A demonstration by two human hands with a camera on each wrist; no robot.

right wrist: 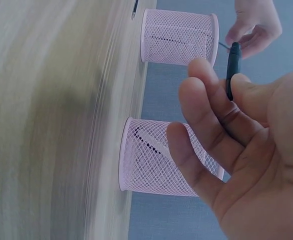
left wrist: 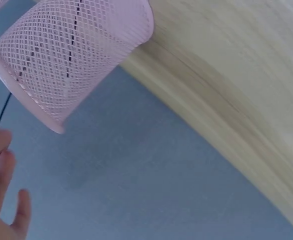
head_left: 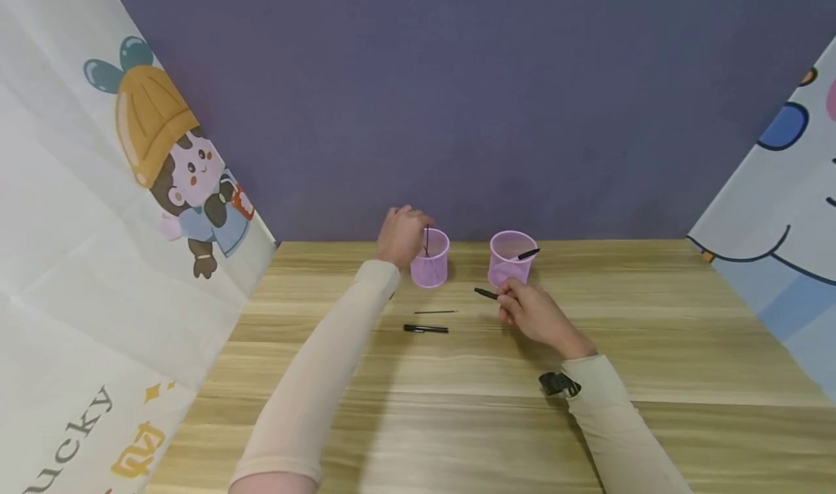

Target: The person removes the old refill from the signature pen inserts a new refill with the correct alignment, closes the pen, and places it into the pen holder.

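Your left hand pinches a thin black rod, pink mesh cup below its fingers; right hand pinches a slim black cylinder.

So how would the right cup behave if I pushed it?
The right cup is probably light, its wall being open mesh. Upright and squat, it may slide sooner than tip. The pen leaning inside might shift.

It looks like a screened-off booth, probably a makeshift filming corner: a plain blue-grey panel stands behind the wood-grain surface, a white cartoon-printed sheet hangs left of the surface, and a second printed sheet right of it.
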